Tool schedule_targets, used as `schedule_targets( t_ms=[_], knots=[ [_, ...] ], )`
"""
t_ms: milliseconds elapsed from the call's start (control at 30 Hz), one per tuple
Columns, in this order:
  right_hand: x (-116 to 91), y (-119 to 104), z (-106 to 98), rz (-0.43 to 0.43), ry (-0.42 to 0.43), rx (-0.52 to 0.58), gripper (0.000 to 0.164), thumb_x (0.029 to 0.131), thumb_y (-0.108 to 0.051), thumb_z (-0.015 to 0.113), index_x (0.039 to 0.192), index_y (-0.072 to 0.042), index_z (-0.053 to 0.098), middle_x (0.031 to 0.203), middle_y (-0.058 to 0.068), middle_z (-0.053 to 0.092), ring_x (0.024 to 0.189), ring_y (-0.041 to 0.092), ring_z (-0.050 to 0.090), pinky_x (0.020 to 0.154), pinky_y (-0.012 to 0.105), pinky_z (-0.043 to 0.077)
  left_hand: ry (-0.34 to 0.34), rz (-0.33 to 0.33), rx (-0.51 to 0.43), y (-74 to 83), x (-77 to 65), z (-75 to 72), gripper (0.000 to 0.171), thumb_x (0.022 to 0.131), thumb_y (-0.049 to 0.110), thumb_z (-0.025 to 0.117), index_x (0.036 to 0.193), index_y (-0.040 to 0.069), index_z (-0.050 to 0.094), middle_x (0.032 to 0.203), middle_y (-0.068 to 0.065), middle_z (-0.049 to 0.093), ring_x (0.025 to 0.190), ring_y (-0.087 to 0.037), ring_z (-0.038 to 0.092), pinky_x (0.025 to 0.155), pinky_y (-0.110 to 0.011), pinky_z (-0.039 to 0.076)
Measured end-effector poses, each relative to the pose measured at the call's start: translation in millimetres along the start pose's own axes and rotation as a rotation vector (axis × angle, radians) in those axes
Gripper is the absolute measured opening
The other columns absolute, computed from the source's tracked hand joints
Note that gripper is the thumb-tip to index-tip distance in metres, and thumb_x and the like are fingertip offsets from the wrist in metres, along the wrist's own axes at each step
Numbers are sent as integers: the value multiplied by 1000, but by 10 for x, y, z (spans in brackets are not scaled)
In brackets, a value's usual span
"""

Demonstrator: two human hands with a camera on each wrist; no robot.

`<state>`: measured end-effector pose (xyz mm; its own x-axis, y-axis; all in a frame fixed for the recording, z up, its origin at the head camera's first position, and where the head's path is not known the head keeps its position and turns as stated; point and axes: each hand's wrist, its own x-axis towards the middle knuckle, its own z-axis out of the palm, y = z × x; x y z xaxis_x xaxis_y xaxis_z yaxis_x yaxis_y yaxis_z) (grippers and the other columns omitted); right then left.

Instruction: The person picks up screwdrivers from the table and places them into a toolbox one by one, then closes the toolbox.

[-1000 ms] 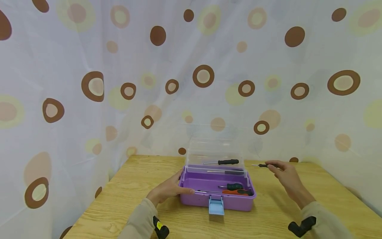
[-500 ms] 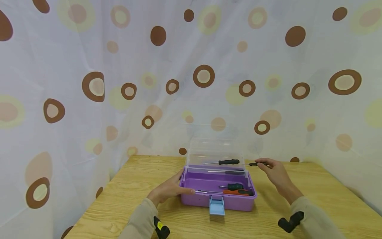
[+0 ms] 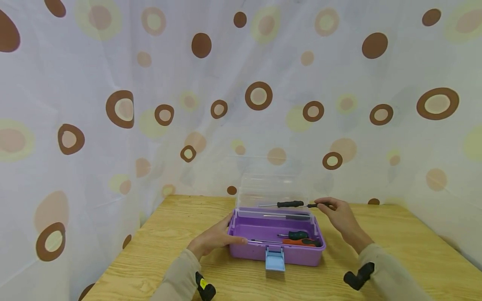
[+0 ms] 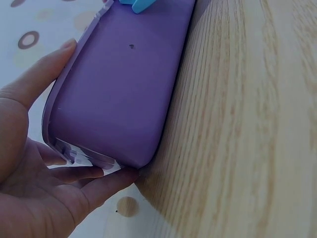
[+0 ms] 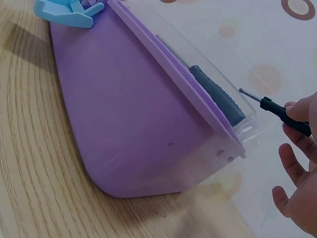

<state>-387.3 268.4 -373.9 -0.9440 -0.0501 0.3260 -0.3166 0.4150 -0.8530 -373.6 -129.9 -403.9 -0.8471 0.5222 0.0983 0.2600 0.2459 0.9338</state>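
Note:
A purple toolbox [image 3: 248,251] stands on the table with its clear lid [image 3: 271,188] tipped back. My left hand [image 3: 216,238] grips its left end; in the left wrist view the thumb lies along the rim and the fingers reach round the end wall [image 4: 109,99]. Between thumb and fingers my right hand [image 3: 343,219] pinches a small black screwdriver [image 5: 280,111], tip pointing left, by the lid's right edge. A larger black screwdriver [image 3: 290,204] lies in the lid. Inside the box are a dark green screwdriver [image 3: 298,235] and an orange-and-black one [image 3: 301,242].
A light blue latch [image 3: 275,261] hangs down at the toolbox's front. The wooden table [image 3: 143,259] extends to both sides. Behind it hangs a white curtain [image 3: 226,71] with brown and yellow circles.
My right hand has moved left with the small screwdriver, from beside the toolbox to the lid's right edge. My left hand stays on the box.

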Motion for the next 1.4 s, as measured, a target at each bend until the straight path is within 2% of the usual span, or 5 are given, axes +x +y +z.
schedule_targets(
  t_ms=[267,700,933,1200,1400],
  knots=[
    [64,-31,120,-34,-15,-89,32,108,-17,57,132,4,66,142,27,55,127,44,54,102,57,46,11,-12,1,27,-12,3,110,89,23,83,167,12,7,165,-18,27,145,-38,35,119,-58,24],
    [122,-102,257,-38,-37,-99,28,107,-14,58,128,1,68,141,24,56,129,47,52,101,56,49,16,-11,-3,30,-15,2,110,89,22,83,167,13,7,165,-18,27,144,-39,36,119,-58,25],
    [148,-97,315,-50,-39,-99,27,104,-15,63,125,1,70,133,23,62,123,44,58,97,54,51,19,-15,-8,21,-14,6,111,88,23,84,168,14,8,166,-18,26,145,-39,34,119,-59,24],
    [161,-111,339,-57,-48,-130,29,102,-15,67,126,1,69,131,22,63,124,45,55,100,61,47,15,-2,-8,20,-6,9,111,88,23,84,168,14,7,165,-16,29,144,-38,37,119,-58,24],
    [165,-126,323,-88,-37,-182,31,103,-13,65,130,2,67,125,20,67,122,45,57,98,59,50,6,5,-13,46,-18,16,110,89,21,83,168,13,7,163,-17,31,142,-39,39,119,-58,26]
  ],
)
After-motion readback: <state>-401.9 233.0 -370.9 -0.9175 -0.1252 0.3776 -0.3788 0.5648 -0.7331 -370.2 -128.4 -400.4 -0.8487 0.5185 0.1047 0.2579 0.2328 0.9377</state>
